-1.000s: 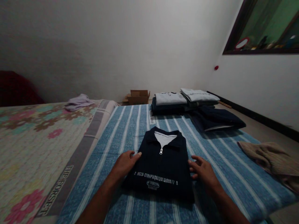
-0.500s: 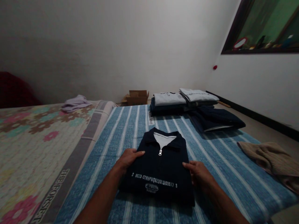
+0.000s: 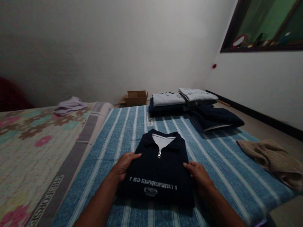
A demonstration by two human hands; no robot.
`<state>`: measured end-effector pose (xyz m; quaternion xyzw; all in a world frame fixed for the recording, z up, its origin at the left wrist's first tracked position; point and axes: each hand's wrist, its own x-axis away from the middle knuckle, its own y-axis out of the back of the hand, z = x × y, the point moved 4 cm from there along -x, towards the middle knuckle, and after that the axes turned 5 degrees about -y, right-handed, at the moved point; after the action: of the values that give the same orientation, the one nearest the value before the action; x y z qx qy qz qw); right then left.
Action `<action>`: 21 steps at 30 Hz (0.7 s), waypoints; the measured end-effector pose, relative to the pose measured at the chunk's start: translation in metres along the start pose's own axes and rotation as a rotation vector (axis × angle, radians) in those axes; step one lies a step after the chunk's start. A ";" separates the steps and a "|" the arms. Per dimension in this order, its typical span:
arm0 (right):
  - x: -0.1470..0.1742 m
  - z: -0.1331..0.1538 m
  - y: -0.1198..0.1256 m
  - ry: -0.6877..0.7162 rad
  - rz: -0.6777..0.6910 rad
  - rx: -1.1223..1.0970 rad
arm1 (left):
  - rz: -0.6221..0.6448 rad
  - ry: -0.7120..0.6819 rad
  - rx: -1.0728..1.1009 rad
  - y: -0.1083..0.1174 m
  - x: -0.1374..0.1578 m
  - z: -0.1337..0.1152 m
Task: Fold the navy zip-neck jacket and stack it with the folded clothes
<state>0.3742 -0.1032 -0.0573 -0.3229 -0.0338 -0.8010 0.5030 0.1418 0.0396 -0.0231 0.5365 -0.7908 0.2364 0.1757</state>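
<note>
A folded navy sweatshirt [image 3: 163,173] with a collar, a short silver zip and white lettering lies on the blue striped bedsheet [image 3: 111,142]. My left hand [image 3: 125,164] grips its left edge, thumb on top and fingers out of sight beneath. On the opposite edge, my right hand [image 3: 197,171] pinches the cloth in the same way, thumb above. The collar points away from me, and the white lining shows in the neck opening.
Folded clothes, among them a white shirt [image 3: 168,99] and a dark garment [image 3: 217,118], are stacked at the far right. A brown cloth [image 3: 270,160] lies by the right edge. Beyond the sheet stands a cardboard box [image 3: 136,98]; a lilac cloth [image 3: 71,106] rests on the floral bedding [image 3: 54,151].
The view has turned slightly, so everything appears shifted a little to the left. Both hands keep the same hold on the sweatshirt's sides.
</note>
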 end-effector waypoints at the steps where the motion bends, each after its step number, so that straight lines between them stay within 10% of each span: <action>1: 0.001 0.001 -0.002 -0.003 0.038 -0.021 | 0.023 0.029 0.010 0.000 0.001 0.000; 21: 0.009 0.016 0.025 0.050 -0.030 0.126 | 0.014 0.020 0.074 -0.018 0.024 0.018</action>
<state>0.4001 -0.1161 -0.0466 -0.2698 -0.0762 -0.8125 0.5111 0.1491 0.0054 -0.0218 0.5346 -0.7836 0.2719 0.1619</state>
